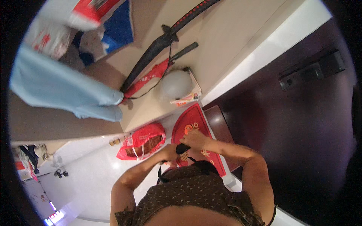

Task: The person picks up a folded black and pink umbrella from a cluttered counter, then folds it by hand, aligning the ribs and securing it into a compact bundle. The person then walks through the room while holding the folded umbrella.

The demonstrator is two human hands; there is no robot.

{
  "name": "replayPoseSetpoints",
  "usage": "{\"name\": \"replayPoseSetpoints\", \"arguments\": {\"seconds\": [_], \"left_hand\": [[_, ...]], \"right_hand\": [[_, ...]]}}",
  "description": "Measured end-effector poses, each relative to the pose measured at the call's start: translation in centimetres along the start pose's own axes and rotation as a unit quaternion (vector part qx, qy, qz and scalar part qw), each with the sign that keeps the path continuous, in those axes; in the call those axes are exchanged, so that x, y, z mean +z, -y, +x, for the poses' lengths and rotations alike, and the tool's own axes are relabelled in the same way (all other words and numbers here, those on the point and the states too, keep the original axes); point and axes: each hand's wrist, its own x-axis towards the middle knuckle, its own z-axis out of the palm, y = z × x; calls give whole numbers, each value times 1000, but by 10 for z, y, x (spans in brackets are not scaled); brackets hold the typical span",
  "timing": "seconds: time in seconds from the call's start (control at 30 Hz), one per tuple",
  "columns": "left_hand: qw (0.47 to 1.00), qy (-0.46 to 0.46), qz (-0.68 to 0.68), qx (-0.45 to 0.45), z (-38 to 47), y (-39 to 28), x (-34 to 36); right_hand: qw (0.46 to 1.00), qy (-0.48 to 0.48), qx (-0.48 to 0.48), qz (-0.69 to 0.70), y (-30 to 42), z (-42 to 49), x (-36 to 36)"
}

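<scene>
Both my hands are close together in front of my waist, over a red door mat [189,115] with yellow characters. My left hand [168,152] is closed on one side of a small black item [182,148] that looks like cloth or a strap. At its other side, my right hand [195,139] has its fingers curled, with a round orange thing [188,129] at the fingertips. Whether the orange thing is joined to the black item cannot be told. Dark straps hang beside my waist.
A red bag [147,138] stands on the pale floor left of the mat. Beyond it, a cabinet [152,113] holds a grey rounded object [176,84], a black sword [152,50] and a folded red umbrella [150,76]. Light blue cloth [62,84] hangs left; a dark door [282,121] is right.
</scene>
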Motion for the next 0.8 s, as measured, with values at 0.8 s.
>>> {"name": "replayPoseSetpoints", "arguments": {"seconds": [0.8], "left_hand": [[885, -205, -405, -99, -77, -21, -7]], "right_hand": [[911, -88, -395, -86, 4, 108, -56]]}}
